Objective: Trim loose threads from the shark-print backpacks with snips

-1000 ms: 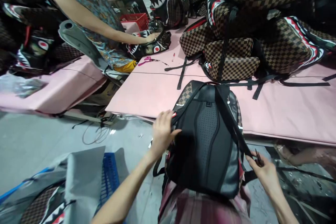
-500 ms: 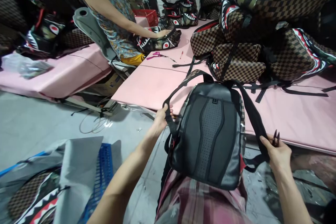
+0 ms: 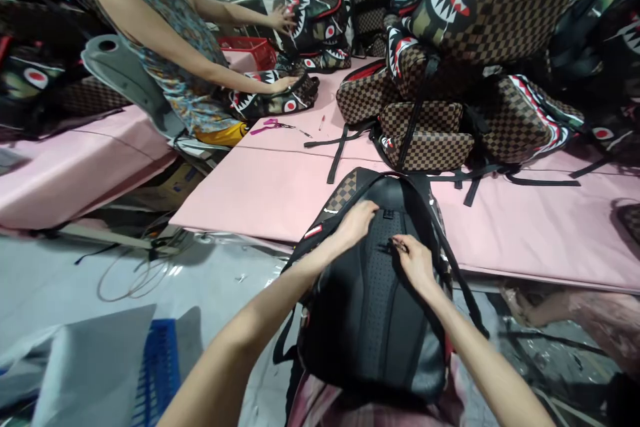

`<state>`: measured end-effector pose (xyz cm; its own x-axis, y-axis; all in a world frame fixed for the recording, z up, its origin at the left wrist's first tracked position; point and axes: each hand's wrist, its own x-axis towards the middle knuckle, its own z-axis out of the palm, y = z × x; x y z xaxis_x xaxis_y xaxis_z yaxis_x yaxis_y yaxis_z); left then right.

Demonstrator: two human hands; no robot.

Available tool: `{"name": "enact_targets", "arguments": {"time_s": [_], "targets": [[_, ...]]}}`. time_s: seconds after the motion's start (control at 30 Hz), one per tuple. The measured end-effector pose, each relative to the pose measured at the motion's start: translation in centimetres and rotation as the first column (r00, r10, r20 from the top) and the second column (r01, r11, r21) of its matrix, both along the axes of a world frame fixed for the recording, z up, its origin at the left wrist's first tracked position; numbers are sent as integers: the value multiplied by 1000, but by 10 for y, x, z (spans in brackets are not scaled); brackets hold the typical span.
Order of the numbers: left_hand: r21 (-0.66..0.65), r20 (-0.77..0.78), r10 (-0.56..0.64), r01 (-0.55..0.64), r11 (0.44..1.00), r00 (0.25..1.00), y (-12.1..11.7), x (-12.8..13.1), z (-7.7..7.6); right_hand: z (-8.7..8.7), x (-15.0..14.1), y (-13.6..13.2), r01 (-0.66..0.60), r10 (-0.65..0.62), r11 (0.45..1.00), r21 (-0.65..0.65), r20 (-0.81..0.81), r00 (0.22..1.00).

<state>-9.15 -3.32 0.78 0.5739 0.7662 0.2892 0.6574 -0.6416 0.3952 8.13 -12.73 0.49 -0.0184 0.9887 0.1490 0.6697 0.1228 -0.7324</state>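
The black-backed backpack rests on the person's lap, its upper end over the edge of the pink tabletop. High on the backpack's back panel is the left hand; I cannot tell whether its grip is spread or pinching. Over the backpack's perforated center strip, the right hand has its grip pinching a small dark pointed tool. Beyond the backpack sit brown checkered bags; beyond it leftward lie magenta-handled scissors, near a co-worker's hand.
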Motion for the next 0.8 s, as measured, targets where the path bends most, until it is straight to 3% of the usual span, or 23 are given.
{"name": "enact_targets", "arguments": {"time_s": [0.07, 0.17, 0.23, 0.33, 0.4, 0.47, 0.6, 0.8], "targets": [[-41, -50, 31, -34, 999, 998, 27, 16, 6, -3, 24, 28, 24, -27, 999, 46, 68, 997], [-147, -204, -16, -15, 989, 979, 49, 31, 13, 2, 61, 62, 2, -20, 997, 76, 231, 973], [-223, -253, -73, 15, 975, 965, 52, 36, 15, 10, 76, 78, -28, 22, 1000, 10, 370, 929], [-259, -191, -168, 116, 959, 967, 44, 35, 18, 21, 83, 92, -120, 179, 981, -154, 471, 864], [-265, -106, -189, 155, 952, 976, 38, 32, 19, 28, 83, 93, -218, 311, 944, -248, 447, 839], [-327, -63, -130, 102, 939, 990, 36, 31, 21, 34, 81, 87, -301, 390, 917, -262, 424, 817], [-437, -157, 38, -104, 893, 987, 46, 39, 22, 38, 77, 70, -333, 369, 929, -163, 501, 783], [-507, -267, 122, -247, 826, 956, 62, 59, 25, 30, 68, 49, -424, 412, 901, -96, 495, 765]]}}
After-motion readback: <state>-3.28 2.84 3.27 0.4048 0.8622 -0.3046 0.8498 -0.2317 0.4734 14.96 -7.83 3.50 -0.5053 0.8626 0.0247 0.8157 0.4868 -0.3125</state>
